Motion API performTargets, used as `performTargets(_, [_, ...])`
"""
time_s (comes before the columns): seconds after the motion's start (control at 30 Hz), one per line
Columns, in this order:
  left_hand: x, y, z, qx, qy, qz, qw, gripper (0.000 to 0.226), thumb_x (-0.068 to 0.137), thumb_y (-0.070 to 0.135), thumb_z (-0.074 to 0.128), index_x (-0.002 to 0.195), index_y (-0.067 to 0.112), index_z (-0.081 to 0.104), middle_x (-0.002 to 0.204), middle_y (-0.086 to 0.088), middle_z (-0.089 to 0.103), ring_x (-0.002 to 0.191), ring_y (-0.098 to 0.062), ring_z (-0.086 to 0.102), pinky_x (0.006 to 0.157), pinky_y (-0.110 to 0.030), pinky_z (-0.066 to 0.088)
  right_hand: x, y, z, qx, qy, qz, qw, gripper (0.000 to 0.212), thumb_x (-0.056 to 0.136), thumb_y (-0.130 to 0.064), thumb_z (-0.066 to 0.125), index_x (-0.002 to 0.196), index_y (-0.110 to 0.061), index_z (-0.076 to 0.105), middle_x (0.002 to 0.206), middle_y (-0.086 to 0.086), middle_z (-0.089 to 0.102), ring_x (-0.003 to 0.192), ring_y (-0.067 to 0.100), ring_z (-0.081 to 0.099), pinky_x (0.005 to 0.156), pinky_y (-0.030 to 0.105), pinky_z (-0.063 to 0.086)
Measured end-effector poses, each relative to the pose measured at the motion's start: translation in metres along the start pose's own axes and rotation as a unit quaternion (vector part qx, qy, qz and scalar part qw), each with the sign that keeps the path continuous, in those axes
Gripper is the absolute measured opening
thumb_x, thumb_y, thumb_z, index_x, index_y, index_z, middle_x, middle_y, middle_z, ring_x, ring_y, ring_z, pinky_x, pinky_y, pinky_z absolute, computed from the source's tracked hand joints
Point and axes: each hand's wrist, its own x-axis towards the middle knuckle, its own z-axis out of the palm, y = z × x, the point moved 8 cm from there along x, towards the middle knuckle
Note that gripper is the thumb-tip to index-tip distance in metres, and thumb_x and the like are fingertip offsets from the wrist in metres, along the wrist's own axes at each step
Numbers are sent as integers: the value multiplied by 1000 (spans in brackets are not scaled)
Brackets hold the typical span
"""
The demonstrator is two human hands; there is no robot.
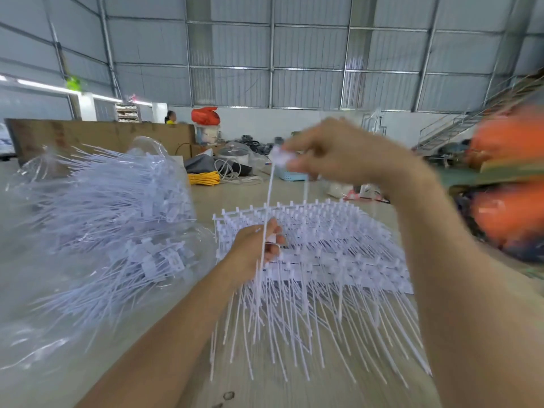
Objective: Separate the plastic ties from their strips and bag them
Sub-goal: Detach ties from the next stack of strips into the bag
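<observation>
A stack of white plastic tie strips lies on the floor in front of me, tails fanned toward me. My left hand rests on the stack's left part and pinches ties there. My right hand is raised above the stack and pinches the white heads of a few ties, whose thin tails hang down past my left hand. At the left lies a clear plastic bag filled with several loose white ties. The picture is blurred.
Orange bundles lie blurred at the right. Behind the stack on the concrete floor are a yellow coil, cables and bags. A brown board stands at the back left, with a person behind it. A metal staircase rises at the far right.
</observation>
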Motion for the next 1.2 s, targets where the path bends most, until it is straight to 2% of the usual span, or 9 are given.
performTargets(0.1, [1,-1,2,-103,-56,-29,993,58,86,59,44,80,5,66,61,-10,61,40,-14,52,36,-18,41,7,38,92,-5,-124,70,990,41,89,-29,61,127,-14,56,120,4,62,89,3,54,80,14,41])
performTargets(0.17, [1,-4,3,-119,-81,-37,989,72,82,71,32,73,11,70,52,-5,56,38,-12,50,36,-17,39,3,65,133,24,-112,117,986,44,85,-29,67,122,-11,53,111,8,59,98,19,55,83,29,42])
performTargets(0.37, [-3,8,-6,134,5,85,987,36,91,25,61,57,15,56,43,0,51,39,-11,42,38,-18,31,-8,105,153,102,-34,145,984,44,79,-40,71,107,-11,52,81,0,52,71,12,50,66,29,37])
performTargets(0.53, [-5,18,-8,136,46,122,982,38,90,29,64,58,14,50,40,3,49,34,-8,42,37,-16,32,-10,100,159,160,-68,118,978,38,88,-30,62,71,2,51,61,14,54,44,-1,52,48,13,38])
performTargets(0.7, [-7,26,-13,188,102,167,962,45,85,25,70,43,21,55,39,4,50,35,-8,46,40,-18,37,-7,90,155,118,-31,82,989,21,86,-26,66,91,-6,71,59,-1,55,52,7,53,59,25,43])
performTargets(0.87, [-5,39,-19,315,170,189,914,40,86,27,68,51,12,56,48,-3,55,45,-13,51,50,-23,40,-6,82,150,-53,21,97,994,29,88,-41,59,111,-24,66,92,4,68,90,24,60,65,27,37])
performTargets(1.0, [-1,38,-24,330,173,165,913,35,87,23,66,58,6,55,52,-6,55,39,-8,49,43,-18,38,-6,64,142,-188,20,52,981,22,92,-31,54,113,-31,62,93,4,68,94,25,62,63,26,34])
performTargets(1.1, [4,31,-60,262,234,92,932,24,89,25,65,77,5,58,61,-10,60,39,-10,48,41,-18,37,-7,48,110,-72,60,42,995,17,90,-32,59,87,-16,63,88,1,69,88,24,63,71,30,48])
performTargets(1.2, [5,22,-77,80,213,30,973,31,92,27,61,68,10,52,41,3,55,26,-2,34,31,-10,23,-12,32,69,188,107,-8,976,23,83,-30,68,62,-27,60,57,-15,59,53,0,52,57,16,45])
